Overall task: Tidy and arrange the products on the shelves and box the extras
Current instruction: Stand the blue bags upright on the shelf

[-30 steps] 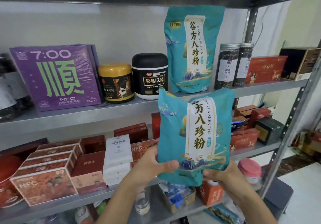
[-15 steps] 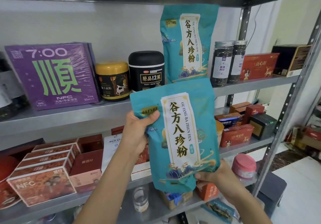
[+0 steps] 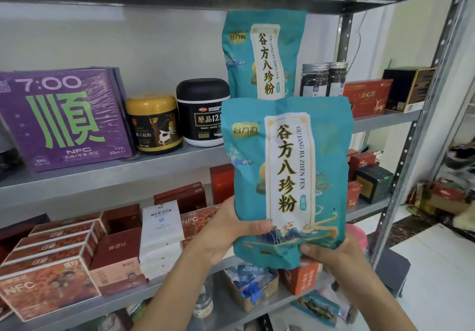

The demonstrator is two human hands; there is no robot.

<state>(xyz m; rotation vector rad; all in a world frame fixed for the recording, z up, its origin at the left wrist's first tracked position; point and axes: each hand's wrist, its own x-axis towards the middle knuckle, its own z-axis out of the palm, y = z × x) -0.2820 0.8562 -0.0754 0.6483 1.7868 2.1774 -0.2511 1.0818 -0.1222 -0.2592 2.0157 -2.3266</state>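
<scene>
The metal shelf (image 3: 164, 162) holds a teal bag (image 3: 264, 55) standing up. In front of it, lower, is a second teal bag (image 3: 286, 176). The left hand (image 3: 228, 233) and right hand (image 3: 331, 253) wrap tight round its bottom, probably to stand it beside the first.

Quick count: two teal pouches, one held up in front (image 3: 285, 176) and one standing on the shelf behind it (image 3: 262, 53). Two dark glass jars with metal lids (image 3: 314, 80) (image 3: 338, 78). One purple box (image 3: 64, 117), one gold-lidded tub (image 3: 154, 123), one black-lidded tub (image 3: 201, 112).
</scene>
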